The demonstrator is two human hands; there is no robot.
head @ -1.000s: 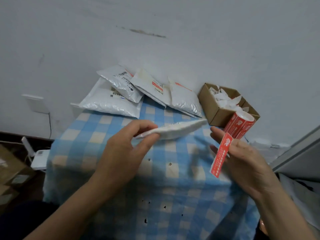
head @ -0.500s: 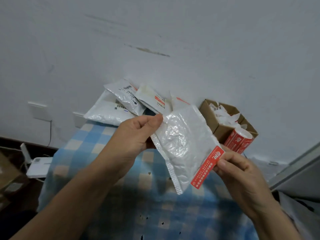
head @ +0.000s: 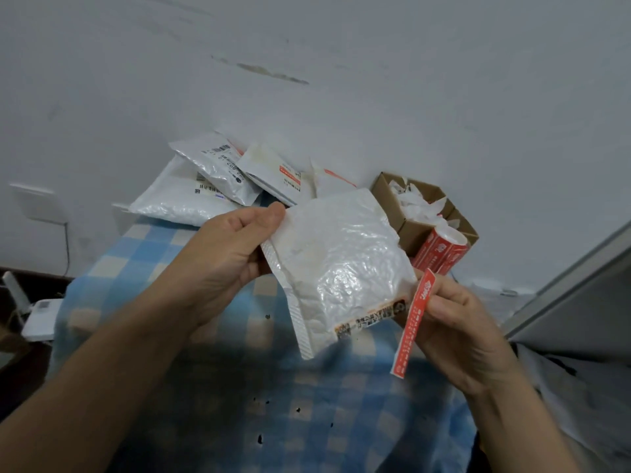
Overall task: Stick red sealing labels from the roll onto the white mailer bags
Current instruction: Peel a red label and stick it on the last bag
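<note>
- The left hand (head: 225,254) pinches the top corner of a white mailer bag (head: 341,268), which is held in the air just left of the cardboard box (head: 409,216).
- The right hand (head: 457,329) pinches a red label (head: 415,322) near its upper end. The strip hangs loose below the box, at the bag's right edge.
- The roll (head: 440,250) leans at the box's front.
- The bag looks light, padded and floppy, so it is best gripped along its ribbed seam.
- The label looks thin and limp, and likely sticky, so hold it by one end only.
</note>
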